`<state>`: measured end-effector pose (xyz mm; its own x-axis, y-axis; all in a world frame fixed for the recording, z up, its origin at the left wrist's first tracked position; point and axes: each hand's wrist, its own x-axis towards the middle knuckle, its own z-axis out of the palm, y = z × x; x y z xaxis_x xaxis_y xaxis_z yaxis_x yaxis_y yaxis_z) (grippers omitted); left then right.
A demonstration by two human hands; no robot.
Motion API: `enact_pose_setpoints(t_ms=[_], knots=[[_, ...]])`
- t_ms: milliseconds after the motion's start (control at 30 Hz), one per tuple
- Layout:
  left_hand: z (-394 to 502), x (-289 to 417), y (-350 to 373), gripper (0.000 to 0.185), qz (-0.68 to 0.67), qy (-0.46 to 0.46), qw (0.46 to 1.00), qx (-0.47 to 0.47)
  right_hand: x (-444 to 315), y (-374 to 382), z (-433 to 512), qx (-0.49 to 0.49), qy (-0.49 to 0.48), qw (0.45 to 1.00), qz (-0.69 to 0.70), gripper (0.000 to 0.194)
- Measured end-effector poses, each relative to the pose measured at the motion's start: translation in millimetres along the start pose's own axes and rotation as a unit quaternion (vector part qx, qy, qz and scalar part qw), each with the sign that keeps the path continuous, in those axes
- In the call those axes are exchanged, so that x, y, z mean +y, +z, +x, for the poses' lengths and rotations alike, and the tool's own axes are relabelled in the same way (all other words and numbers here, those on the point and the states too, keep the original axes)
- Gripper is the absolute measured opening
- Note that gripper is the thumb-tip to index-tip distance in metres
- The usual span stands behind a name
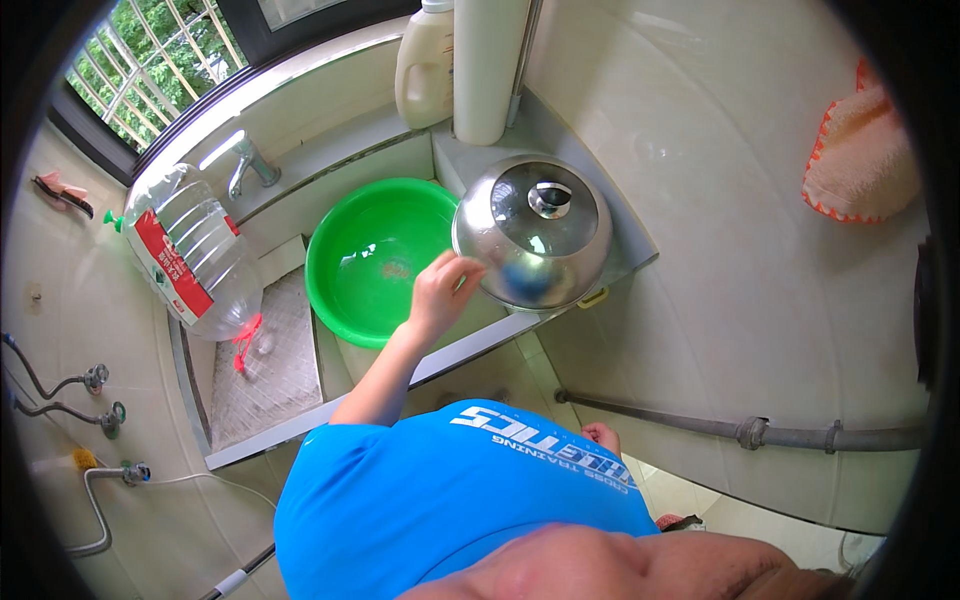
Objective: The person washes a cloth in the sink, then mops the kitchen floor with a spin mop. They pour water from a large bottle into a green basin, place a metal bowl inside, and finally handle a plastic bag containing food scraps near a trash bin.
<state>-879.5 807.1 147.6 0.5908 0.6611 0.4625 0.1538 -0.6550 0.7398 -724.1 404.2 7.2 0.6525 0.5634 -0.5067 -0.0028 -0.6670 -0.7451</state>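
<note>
My left hand (444, 294) is raised over the right side of a green plastic basin (324, 307). Its fingers are bent and slightly blurred, with the fingertips overlapping the near-left rim of a domed steel pot lid (480, 202). Whether they touch the rim or pinch anything cannot be told. The lid has a glass centre and a dark knob (553, 199), and rests on the grey corner ledge. Water appears to stand in the basin, with a blurry pale patch at the bottom. Low beside my blue shirt, my right hand (602, 435) shows only curled fingers; the rest is hidden.
A large clear plastic bottle (217, 262) with a red label leans left of the basin under a tap (251, 169). Behind stand a beige jug (425, 71) and a white pipe (487, 75). A grey pipe (675, 424) crosses the right wall, below a hanging cloth (855, 161).
</note>
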Motion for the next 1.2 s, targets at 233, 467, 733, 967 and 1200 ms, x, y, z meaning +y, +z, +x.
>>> enact_pose_setpoints(t_ms=[233, 467, 733, 967, 1200], knots=[[-40, -20, -55, 0.029, 0.052, 0.02, 0.998, -0.033, -8, 37, 4, -0.02, -0.038, 0.998, -0.036, 0.011], [-41, -17, -48, 0.034, -0.029, 0.055, 0.994, -0.087, -27, 55, -29, 0.037, -0.062, 0.991, -0.114, 0.013], [-47, 1, 7, 0.014, -0.088, 0.076, 0.963, -0.243, 4, 54, -75, 0.076, -0.031, 0.987, -0.135, 0.012], [-44, 36, 104, 0.011, -0.109, 0.115, 0.901, -0.404, 50, 27, -64, 0.091, 0.036, 0.992, -0.077, 0.012], [-62, 107, 205, 0.014, -0.095, 0.15, 0.831, -0.527, 113, -25, -92, 0.175, 0.121, 0.977, -0.019, 0.016]])
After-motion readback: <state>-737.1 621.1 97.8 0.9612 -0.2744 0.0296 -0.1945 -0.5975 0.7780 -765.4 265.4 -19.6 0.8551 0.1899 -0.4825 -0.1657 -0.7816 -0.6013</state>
